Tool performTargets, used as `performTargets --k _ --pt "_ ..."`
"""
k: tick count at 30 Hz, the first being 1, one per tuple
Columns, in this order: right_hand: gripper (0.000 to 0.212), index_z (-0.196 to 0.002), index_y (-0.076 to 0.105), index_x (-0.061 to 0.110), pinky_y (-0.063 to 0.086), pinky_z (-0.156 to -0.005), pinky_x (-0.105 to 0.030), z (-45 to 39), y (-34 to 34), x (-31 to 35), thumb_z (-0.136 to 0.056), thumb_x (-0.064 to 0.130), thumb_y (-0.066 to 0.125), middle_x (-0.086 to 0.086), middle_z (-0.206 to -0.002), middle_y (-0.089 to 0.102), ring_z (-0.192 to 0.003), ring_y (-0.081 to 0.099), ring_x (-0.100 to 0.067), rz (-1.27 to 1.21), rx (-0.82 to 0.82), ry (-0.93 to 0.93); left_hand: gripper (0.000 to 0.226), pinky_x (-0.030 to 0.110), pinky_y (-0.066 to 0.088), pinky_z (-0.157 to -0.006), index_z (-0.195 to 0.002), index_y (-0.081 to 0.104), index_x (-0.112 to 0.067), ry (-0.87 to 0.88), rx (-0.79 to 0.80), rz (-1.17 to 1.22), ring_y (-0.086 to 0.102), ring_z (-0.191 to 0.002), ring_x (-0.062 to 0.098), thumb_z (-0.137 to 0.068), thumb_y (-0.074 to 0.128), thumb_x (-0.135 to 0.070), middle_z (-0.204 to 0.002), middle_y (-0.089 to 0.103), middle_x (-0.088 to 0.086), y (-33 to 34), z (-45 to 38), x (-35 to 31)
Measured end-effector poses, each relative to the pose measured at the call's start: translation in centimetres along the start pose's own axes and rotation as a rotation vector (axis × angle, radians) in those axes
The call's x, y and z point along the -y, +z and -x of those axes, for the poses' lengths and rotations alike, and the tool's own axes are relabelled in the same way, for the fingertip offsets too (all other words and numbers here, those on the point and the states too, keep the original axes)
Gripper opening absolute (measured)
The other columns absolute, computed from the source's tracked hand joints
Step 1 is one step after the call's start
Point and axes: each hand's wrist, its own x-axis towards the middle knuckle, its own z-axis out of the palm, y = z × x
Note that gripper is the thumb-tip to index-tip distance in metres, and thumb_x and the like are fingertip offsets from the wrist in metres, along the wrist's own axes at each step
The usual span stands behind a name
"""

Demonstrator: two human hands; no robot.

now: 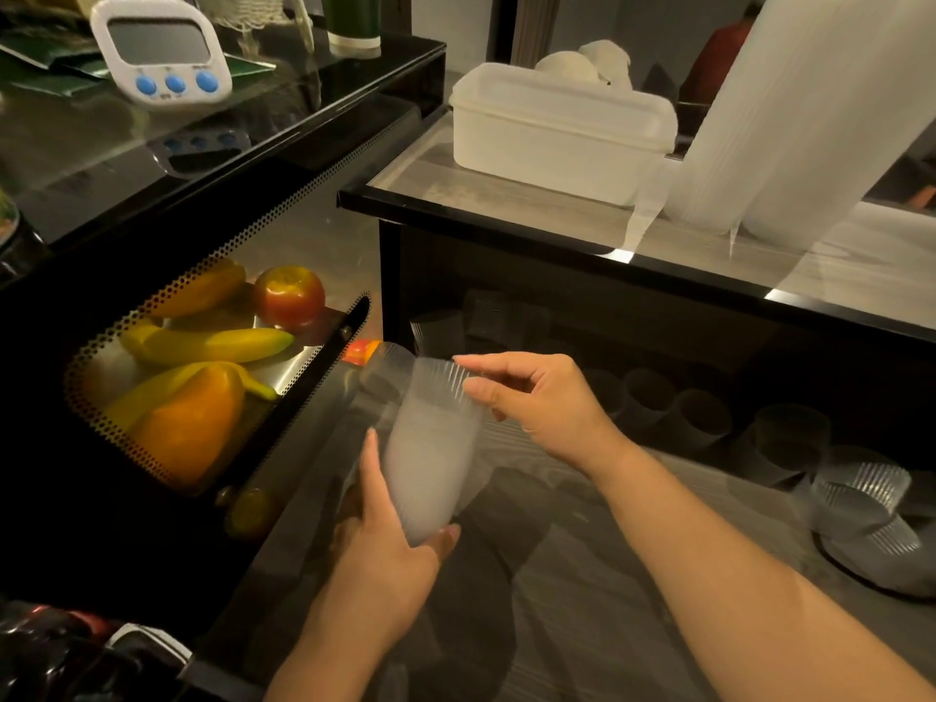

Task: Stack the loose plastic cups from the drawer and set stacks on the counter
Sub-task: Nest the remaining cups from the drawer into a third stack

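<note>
**Short stack of cups held over the open drawer**

A short stack of cloudy plastic cups point(430, 463) is held tilted above the open drawer point(557, 575), its ribbed rim pointing up and away. The base of the stack is gripped by the left hand point(385, 539), with the thumb under the bottom and the fingers curled round the far side. The rim is pinched by the right hand point(537, 402) between thumb and fingertips. Loose cups point(861, 509) are seen lying in the right part of the drawer, and a row of them point(699, 418) stands further back in shadow. Two tall stacks point(790, 119) are set on the glass counter point(506, 195), beside a white lidded box point(557, 119). To the left, a perforated tray point(91, 397) is filled with bananas point(212, 344), an orange pepper point(192, 428) and an apple point(288, 296). A kitchen timer point(159, 50) stands on the upper shelf.
</note>
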Motion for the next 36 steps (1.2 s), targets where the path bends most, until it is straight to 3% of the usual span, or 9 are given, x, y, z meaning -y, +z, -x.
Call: performTargets --k 6,11,21,25,27,28,30,34,36 --pt "0.024 -0.113 0.073 0.024 0.051 -0.088 -0.021 -0.1 1.9 -1.0 -0.095 0.033 0.059 0.005 -0.115 0.062 -0.109 0.058 -0.006 0.136 0.136 -0.022 0.118 0.05 0.041 -0.1 -0.144 -0.022 -0.048 -0.082 -0.029 0.033 0.04 -0.127 0.031 -0.079 0.077 -0.037 -0.147 0.029 0.01 -0.1 -1.4 0.4" --pt "0.025 -0.107 0.075 0.022 0.049 -0.069 -0.023 -3.0 3.2 -2.7 -0.101 0.026 0.051 0.002 -0.116 0.063 -0.081 0.06 -0.015 0.031 0.031 0.093 0.118 0.049 0.039 -0.106 -0.147 -0.016 -0.045 -0.089 -0.037 0.061 0.043 -0.128 0.034 -0.077 0.079 -0.038 -0.148 0.033 0.013 0.0 -1.6 1.6" --pt "0.066 -0.152 0.034 0.022 0.037 -0.101 -0.022 -11.5 6.8 -7.6 -0.093 0.023 0.065 -0.01 -0.147 0.043 -0.129 0.048 -0.026 0.651 0.215 0.114 0.122 0.051 0.036 -0.11 -0.147 -0.017 -0.046 -0.082 -0.095 0.108 0.035 -0.135 0.029 -0.075 0.081 -0.034 -0.153 0.024 0.004 -0.6 -2.6 2.2" --pt "0.068 -0.155 0.021 0.018 0.023 -0.115 -0.028 -12.5 8.7 -6.9 -0.098 0.02 0.057 -0.011 -0.16 0.024 -0.146 0.025 -0.03 0.36 0.28 0.259 0.123 0.048 0.037 -0.11 -0.147 -0.02 -0.043 -0.068 -0.109 0.073 0.031 -0.138 0.027 -0.076 0.081 -0.035 -0.156 0.02 0.003 -0.8 -3.0 3.0" --pt "0.064 -0.156 0.016 0.018 0.011 -0.12 -0.042 -12.1 8.4 -8.2 -0.101 0.02 0.048 -0.009 -0.164 0.012 -0.15 0.011 -0.031 0.889 0.427 0.144 0.123 0.047 0.035 -0.111 -0.147 -0.02 -0.043 -0.062 -0.112 0.075 0.028 -0.141 0.027 -0.076 0.08 -0.035 -0.157 0.017 0.002 -0.9 -3.2 3.2" --pt "0.06 -0.155 0.021 0.017 0.013 -0.12 -0.041 -12.5 8.4 -8.6 -0.101 0.02 0.047 -0.009 -0.163 0.018 -0.15 0.016 -0.03 0.877 0.383 0.187 0.123 0.047 0.035 -0.112 -0.147 -0.021 -0.043 -0.054 -0.117 0.074 0.026 -0.141 0.027 -0.077 0.08 -0.035 -0.158 0.015 0.001 -1.0 -3.3 3.3" --pt "0.047 -0.144 0.045 0.013 0.036 -0.11 -0.031 -13.3 9.1 -9.0 -0.098 0.018 0.055 -0.012 -0.146 0.049 -0.135 0.045 -0.029 0.171 0.051 0.436 0.123 0.047 0.036 -0.112 -0.147 -0.021 -0.043 -0.033 -0.117 0.068 0.027 -0.141 0.026 -0.076 0.08 -0.036 -0.158 0.014 0.0 -1.1 -3.3 3.4" --pt "0.029 -0.123 0.062 0.016 0.057 -0.089 -0.042 -11.9 7.5 -8.7 -0.095 0.024 0.063 -0.004 -0.112 0.068 -0.102 0.066 -0.021 0.132 -0.068 0.335 0.122 0.045 0.035 -0.111 -0.148 -0.019 -0.041 0.0 -0.115 0.058 0.027 -0.141 0.025 -0.077 0.079 -0.034 -0.158 0.015 0.0 -1.3 -3.3 3.3" --pt "0.024 -0.117 0.066 0.019 0.059 -0.076 -0.03 -10.7 6.1 -7.0 -0.095 0.028 0.063 0.0 -0.104 0.069 -0.09 0.068 -0.01 0.087 -0.157 0.229 0.12 0.043 0.033 -0.111 -0.149 -0.018 -0.04 0.009 -0.1 0.05 0.026 -0.141 0.024 -0.078 0.079 -0.034 -0.157 0.016 0.0 -1.1 -3.1 3.0"
